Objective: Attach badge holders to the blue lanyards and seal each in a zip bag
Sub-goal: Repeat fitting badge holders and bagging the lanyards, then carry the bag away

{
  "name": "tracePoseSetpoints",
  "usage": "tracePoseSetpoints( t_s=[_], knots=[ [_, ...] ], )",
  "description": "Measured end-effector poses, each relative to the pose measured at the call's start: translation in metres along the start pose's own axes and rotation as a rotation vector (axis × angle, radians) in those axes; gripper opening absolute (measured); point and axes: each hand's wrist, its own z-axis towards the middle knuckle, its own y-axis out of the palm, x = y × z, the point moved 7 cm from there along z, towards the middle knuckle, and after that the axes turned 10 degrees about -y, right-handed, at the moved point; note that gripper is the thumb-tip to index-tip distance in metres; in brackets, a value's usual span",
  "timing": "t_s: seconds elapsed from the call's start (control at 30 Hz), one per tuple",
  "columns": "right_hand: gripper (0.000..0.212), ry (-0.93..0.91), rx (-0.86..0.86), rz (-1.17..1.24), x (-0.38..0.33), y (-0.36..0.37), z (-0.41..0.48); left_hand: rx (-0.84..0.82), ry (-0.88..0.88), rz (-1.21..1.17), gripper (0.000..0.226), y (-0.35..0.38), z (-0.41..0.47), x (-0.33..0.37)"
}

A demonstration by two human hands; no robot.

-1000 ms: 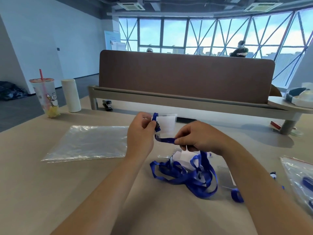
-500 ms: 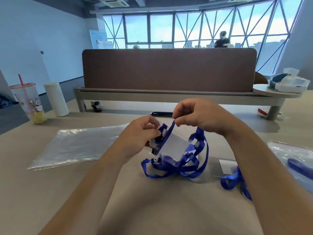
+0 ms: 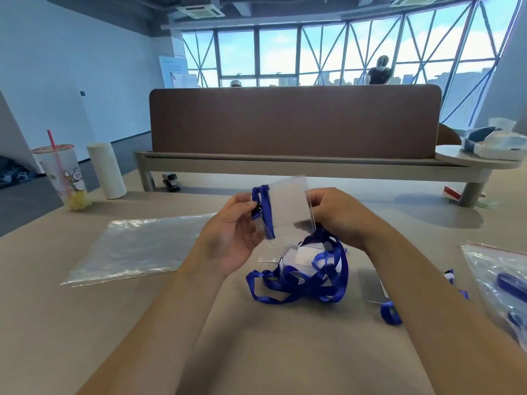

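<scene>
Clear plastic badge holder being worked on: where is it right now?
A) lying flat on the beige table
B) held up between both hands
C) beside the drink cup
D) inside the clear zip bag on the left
B: the clear plastic badge holder is up in the air, with the right hand pinching its right edge and the left hand gripping the clip end of the blue fabric lanyard at its left edge.
</scene>
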Motion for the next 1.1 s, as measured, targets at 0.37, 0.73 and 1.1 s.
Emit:
tracePoseSetpoints(
  t_s=[0.37, 0.73, 1.1],
  knots=[
    [0.016, 0.146, -0.295, -0.142, 0.019, 0.039, 0.0, 0.485, 0.222, 0.031, 0.014, -0.036, 0.0, 0.007],
    [0.028, 0.13, -0.267, -0.381, 0.019, 0.044, 0.008, 0.637, 0.488, 0.676, 0.01, -0.015, -0.012, 0.017],
    [0.013, -0.016, -0.056, -0.456, 0.001, 0.038, 0.013, 0.638, 0.524, 0.857, 0.007, -0.012, -0.008, 0.013]
  ],
)
